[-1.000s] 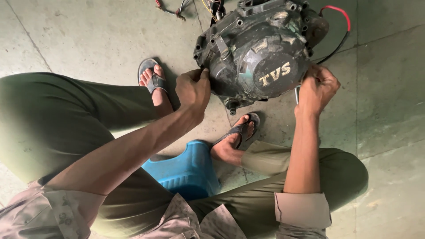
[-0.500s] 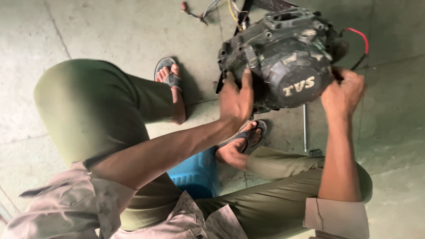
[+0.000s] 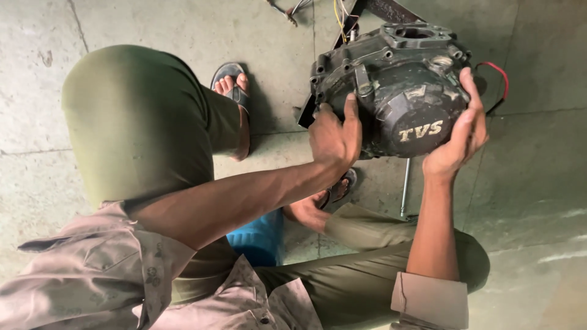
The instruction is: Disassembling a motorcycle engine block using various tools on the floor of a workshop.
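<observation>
Nearest the camera, a blue stool (image 3: 257,235) is mostly hidden by the legs. Beyond it, the left hand (image 3: 335,137) and right hand (image 3: 460,135) grip opposite sides of the dark engine casing (image 3: 394,85), fingers wrapped on its edges (pale lettering marks its round cover). Farther off, wires (image 3: 342,13) are cut off by the frame.

Blue stool (image 3: 260,235) on concrete floor (image 3: 153,24). Sandal (image 3: 232,82) well above stool, left of wires (image 3: 333,12). Second sandal (image 3: 339,186) just right of stool. Metal rod (image 3: 405,186) further right.
</observation>
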